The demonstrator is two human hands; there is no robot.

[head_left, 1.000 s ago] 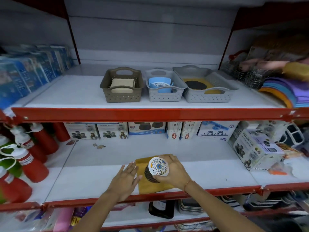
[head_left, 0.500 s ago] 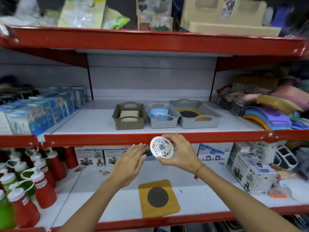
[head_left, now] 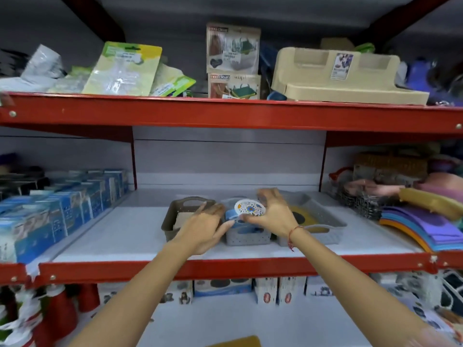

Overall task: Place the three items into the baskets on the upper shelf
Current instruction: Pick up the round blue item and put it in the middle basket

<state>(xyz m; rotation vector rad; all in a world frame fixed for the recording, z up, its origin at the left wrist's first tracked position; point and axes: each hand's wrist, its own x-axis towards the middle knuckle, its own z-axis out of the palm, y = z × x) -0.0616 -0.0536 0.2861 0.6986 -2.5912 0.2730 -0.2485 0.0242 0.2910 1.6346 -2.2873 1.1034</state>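
Observation:
My right hand (head_left: 269, 214) grips a round item with a white patterned lid (head_left: 249, 208), held just above the middle grey basket (head_left: 246, 238), which has a blue cup (head_left: 231, 215) inside. My left hand (head_left: 203, 229) is open, fingers spread, resting over the right rim of the brown basket (head_left: 175, 213), which holds a beige pad (head_left: 182, 218). A wider grey basket (head_left: 323, 219) at the right holds a yellow mat with a dark round centre (head_left: 304, 216). Another yellow mat's edge (head_left: 238, 343) shows on the lower shelf at the bottom of the view.
Blue boxes (head_left: 60, 211) crowd the shelf's left side. Coloured mats (head_left: 421, 226) and wire baskets (head_left: 363, 199) fill the right. A red shelf rail (head_left: 225, 269) runs in front of the baskets. Red bottles (head_left: 57, 314) and small boxes (head_left: 223, 288) stand on the lower shelf.
Both hands rose from the lower shelf to the basket shelf. The round item went from in front of the red rail to just above the middle grey basket.

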